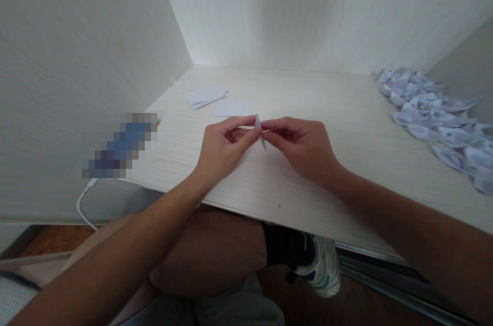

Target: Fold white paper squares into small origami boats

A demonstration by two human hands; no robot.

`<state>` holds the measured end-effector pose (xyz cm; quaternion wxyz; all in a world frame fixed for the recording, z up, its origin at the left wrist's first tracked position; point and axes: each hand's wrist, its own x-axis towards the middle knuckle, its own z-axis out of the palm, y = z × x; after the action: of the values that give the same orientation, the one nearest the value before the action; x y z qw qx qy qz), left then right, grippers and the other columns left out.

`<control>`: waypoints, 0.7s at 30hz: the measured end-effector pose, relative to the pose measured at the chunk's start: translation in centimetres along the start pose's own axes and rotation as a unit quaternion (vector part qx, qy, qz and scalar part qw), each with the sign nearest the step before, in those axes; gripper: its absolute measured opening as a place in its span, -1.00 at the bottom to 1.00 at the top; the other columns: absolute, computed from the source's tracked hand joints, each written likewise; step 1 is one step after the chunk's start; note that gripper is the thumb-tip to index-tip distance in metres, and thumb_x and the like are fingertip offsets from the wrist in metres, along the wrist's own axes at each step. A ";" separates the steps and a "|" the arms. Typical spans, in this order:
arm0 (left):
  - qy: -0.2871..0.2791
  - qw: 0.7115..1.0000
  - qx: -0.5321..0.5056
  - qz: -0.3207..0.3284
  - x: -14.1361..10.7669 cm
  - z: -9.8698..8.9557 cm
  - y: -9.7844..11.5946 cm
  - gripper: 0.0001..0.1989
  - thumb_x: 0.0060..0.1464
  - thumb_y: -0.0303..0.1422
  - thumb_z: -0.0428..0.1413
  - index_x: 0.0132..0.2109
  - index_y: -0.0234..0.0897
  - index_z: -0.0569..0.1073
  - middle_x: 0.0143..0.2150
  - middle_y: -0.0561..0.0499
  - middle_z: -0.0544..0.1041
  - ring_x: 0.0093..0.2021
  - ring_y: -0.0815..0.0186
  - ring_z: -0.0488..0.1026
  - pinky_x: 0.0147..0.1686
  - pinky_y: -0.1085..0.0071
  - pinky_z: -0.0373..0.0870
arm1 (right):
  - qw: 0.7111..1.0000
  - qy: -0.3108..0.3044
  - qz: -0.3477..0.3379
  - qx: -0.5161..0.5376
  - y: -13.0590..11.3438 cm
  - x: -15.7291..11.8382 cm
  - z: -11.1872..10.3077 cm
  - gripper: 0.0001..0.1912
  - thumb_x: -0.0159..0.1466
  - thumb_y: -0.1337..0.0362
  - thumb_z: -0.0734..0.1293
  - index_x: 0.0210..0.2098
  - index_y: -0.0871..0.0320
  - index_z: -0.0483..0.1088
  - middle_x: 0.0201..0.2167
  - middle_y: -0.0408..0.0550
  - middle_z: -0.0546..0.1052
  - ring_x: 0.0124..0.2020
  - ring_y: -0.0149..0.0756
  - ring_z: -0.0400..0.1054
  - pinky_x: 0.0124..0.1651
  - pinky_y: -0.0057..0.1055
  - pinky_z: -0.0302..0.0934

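Between my two hands, a small folded piece of white paper (pixel 260 132) stands edge-on just above the table. My left hand (pixel 230 142) pinches it from the left, with the thumb and fingertips closed on it. From the other side, my right hand (pixel 302 142) pinches the same paper, thumb and index finger meeting at its edge. The paper's faces are mostly turned out of sight. Just behind my left hand lies a flat white paper slip (pixel 233 107), and beside it a small stack of white slips (pixel 207 95).
A heap of folded white paper pieces (pixel 435 115) spreads along the right side of the white table (pixel 346 105). At the left edge is a blurred-out device (pixel 123 144) with a white cable (pixel 79 203). White panels rise at the back and left.
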<state>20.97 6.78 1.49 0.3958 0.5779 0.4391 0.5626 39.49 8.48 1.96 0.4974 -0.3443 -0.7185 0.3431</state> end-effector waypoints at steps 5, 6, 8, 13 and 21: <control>0.010 1.000 0.014 0.007 -0.1 0.3 0.2 -0.67 0.01 -0.26 0.45 -0.09 -0.31 0.69 -0.31 -0.05 0.74 -0.30 0.20 0.71 -0.31 0.38 0.64 | 0.998 0.004 -0.006 -0.057 0.0 -0.1 0.0 -0.80 0.32 0.33 0.43 -0.10 0.07 0.67 -0.21 -0.09 0.74 -0.25 -0.25 0.64 -0.16 -0.28 0.49; 0.015 1.000 0.017 0.010 -0.2 0.5 0.2 -0.69 0.00 -0.28 0.44 -0.11 -0.31 0.69 -0.32 -0.05 0.74 -0.31 0.21 0.71 -0.31 0.39 0.65 | 0.997 0.010 -0.008 -0.075 0.0 -0.2 0.0 -0.79 0.31 0.33 0.43 -0.08 0.08 0.66 -0.21 -0.09 0.74 -0.25 -0.24 0.64 -0.17 -0.28 0.49; 0.032 0.999 0.025 0.016 -0.3 0.9 0.1 -0.72 -0.01 -0.32 0.43 -0.14 -0.32 0.67 -0.33 -0.04 0.73 -0.33 0.23 0.70 -0.30 0.39 0.66 | 0.994 0.020 -0.016 -0.110 -0.2 -0.4 0.1 -0.76 0.29 0.35 0.43 -0.05 0.11 0.64 -0.22 -0.07 0.73 -0.28 -0.25 0.64 -0.20 -0.31 0.50; 0.061 0.995 0.056 0.054 -0.6 2.3 0.2 -0.73 -0.01 -0.36 0.37 -0.13 -0.30 0.59 -0.21 -0.03 0.70 -0.31 0.31 0.68 -0.26 0.43 0.66 | 0.983 0.038 -0.053 -0.170 -0.9 -0.6 0.1 -0.72 0.26 0.42 0.41 -0.06 0.13 0.62 -0.29 -0.11 0.72 -0.32 -0.29 0.61 -0.23 -0.35 0.49; 0.044 0.987 0.133 0.080 -0.3 3.7 0.0 -0.70 0.03 -0.53 0.24 -0.07 -0.22 0.49 -0.14 0.01 0.64 -0.30 0.35 0.63 -0.41 0.50 0.58 | 0.979 0.053 -0.029 -0.193 -0.8 -0.4 0.0 -0.84 0.27 0.37 0.42 -0.17 0.10 0.63 -0.30 -0.08 0.71 -0.33 -0.25 0.59 -0.16 -0.25 0.48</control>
<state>24.62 6.61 1.16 0.2495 0.6333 0.4796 0.5538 39.45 7.70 2.43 0.4689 -0.4305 -0.7535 0.1644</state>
